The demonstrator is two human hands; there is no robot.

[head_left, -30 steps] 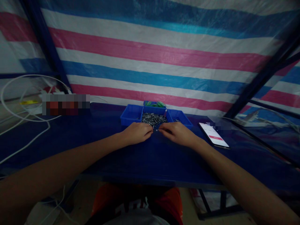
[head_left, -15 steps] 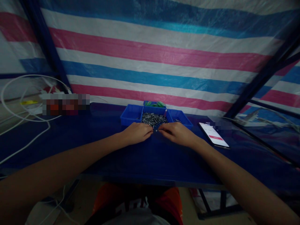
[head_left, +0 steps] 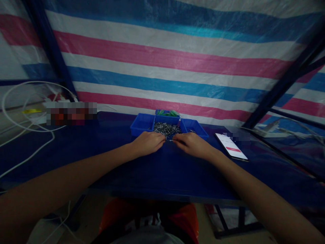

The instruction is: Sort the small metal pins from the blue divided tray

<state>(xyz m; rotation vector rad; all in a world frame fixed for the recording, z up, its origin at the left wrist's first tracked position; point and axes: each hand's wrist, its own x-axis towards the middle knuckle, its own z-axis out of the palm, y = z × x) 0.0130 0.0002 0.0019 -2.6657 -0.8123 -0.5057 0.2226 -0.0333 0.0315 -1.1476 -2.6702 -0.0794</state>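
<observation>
My left hand [head_left: 149, 142] and my right hand [head_left: 192, 143] face each other just above the blue table, fingertips pinched. Between them runs a small, thin, light metal piece [head_left: 169, 140], its ends hidden in the fingers of both hands. Directly behind is a blue bin [head_left: 181, 126] with a heap of thin metal pieces [head_left: 166, 128], too small to name exactly. To its left stands another blue bin [head_left: 142, 122]. On the right, a third blue bin [head_left: 199, 129] holds a few dark metal pieces.
A blue bin [head_left: 167, 119] at the back contains green items [head_left: 168, 113]. The phone [head_left: 231, 146], screen lit, lies right on the table [head_left: 162, 176]. White cables [head_left: 52, 140] loop at the left. A striped plastic sheet [head_left: 165, 61] hangs behind, between dark posts.
My hands have stayed nearly in place, shifting very slightly. The thin metal piece now shows as a straight line between the fingertips; before, only a small bright spot was visible there.
</observation>
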